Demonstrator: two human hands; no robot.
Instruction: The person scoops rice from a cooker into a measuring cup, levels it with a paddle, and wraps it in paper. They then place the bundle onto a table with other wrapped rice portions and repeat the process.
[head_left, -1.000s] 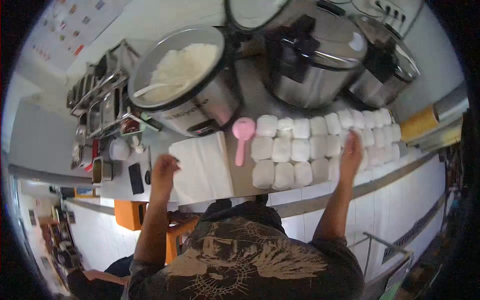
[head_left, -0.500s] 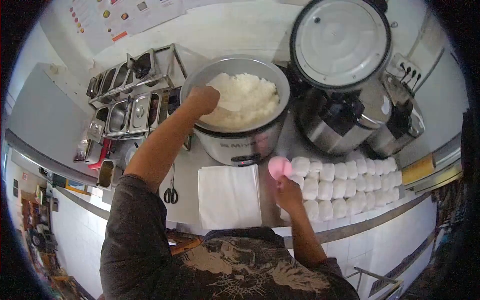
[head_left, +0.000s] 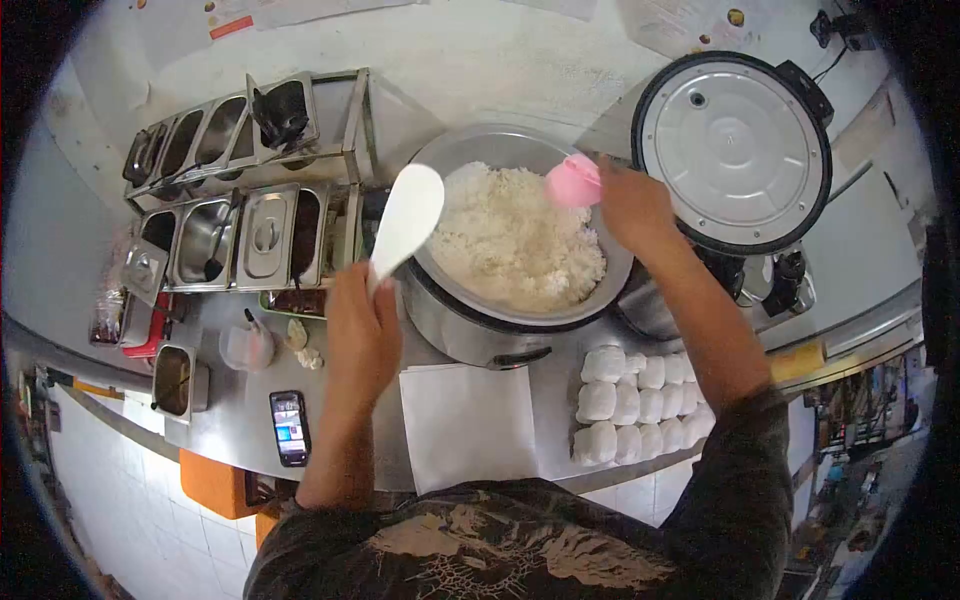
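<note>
My left hand [head_left: 362, 325] is closed round the handle of a white rice paddle [head_left: 411, 212], its blade raised at the left rim of the rice cooker [head_left: 465, 330]. My right hand [head_left: 640, 208] grips a small pink cup [head_left: 573, 181] above the right side of the pot. Cooked white rice [head_left: 515, 235] lies heaped inside the cooker, under the cup. Whether the cup holds any rice cannot be seen. In front of the cooker is a stack of white paper sheets [head_left: 468, 420].
Rows of white wrapped portions [head_left: 626, 405] sit to the right, below my right forearm. Metal food pans [head_left: 207, 243] stand in a rack at left. A phone [head_left: 289, 428] lies near the front edge. A round cooker lid [head_left: 733, 150] stands raised at the back right.
My left hand has come up out of the pot with the rice paddle. My right hand has carried the pink cup from beside the white portions to over the rice. The view has shifted.
</note>
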